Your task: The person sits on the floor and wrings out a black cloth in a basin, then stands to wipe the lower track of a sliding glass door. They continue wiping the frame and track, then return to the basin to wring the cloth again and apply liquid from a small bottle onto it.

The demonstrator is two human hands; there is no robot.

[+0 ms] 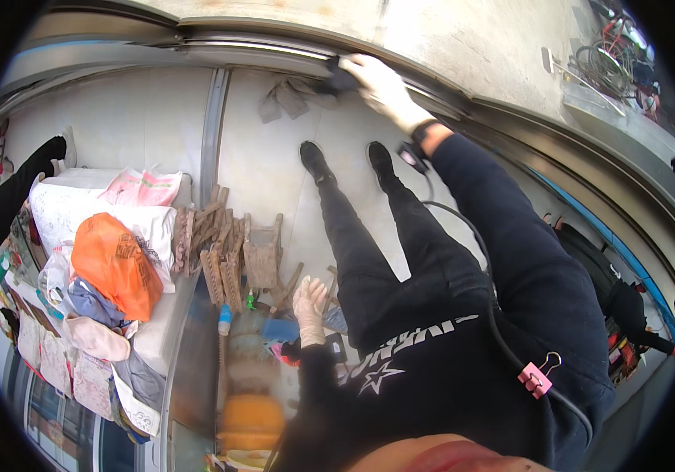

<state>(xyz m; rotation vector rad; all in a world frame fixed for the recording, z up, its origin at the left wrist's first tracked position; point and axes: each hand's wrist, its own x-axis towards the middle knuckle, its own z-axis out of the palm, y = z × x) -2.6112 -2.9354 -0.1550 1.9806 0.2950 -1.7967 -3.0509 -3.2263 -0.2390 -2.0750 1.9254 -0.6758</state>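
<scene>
My right hand (385,88), in a white glove, reaches far forward with its fingers closed on a dark cloth (340,78). That cloth lies against the metal window rail (266,49). Beside it, a grey rag (288,97) lies crumpled on the pale surface, and I cannot tell whether the two join. Low at my left side hangs my left hand (310,302), also gloved, with fingers apart and nothing in them. Near it are small wooden stools (262,252) and a blue object (278,330).
Left of me, a white-covered surface (172,189) bears an orange bag (115,266) and several cloths. A metal post (212,126) rises beyond it. A black cable with a pink clip (535,381) runs along my right arm. Bicycles (606,63) stand outside, far right.
</scene>
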